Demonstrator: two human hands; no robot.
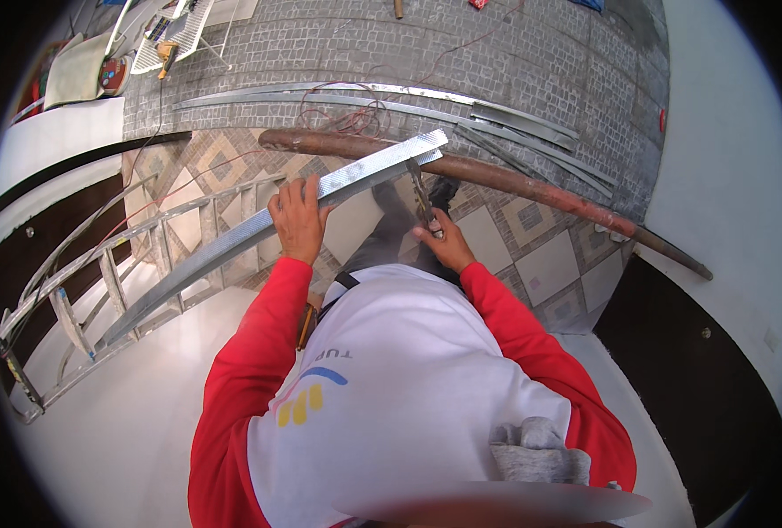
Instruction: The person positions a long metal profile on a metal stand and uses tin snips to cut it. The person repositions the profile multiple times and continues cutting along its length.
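Apparently mid-trim: snips at the channel's end

You have the metal channel [369, 165] slanting across in front of you, its near end low on the left and its far end up by the pipe [532, 187]. Your left hand [299, 216] is closed over it partway along, fingers across the top and thumb on the near side. Your right hand [448, 242] is wrapped round the handles of the snips [421, 194], whose tips meet the channel's lower edge close to that far end. How far the handles are squeezed, and whether the blades have bitten, you can't tell from this angle.

Judging by that, the step in hand is cutting the end. The next move likely calls for a firm left hold and a square, full squeeze, with your fingers clear of the edge.

Around you, the pipe crosses just beyond the work; whether the channel rests on it is unclear. Further out lie loose strips [514, 119] and a tangled red cord [375, 106]. On your left, the ladder [111, 282] runs alongside the channel's near half and could catch it if you swing it.
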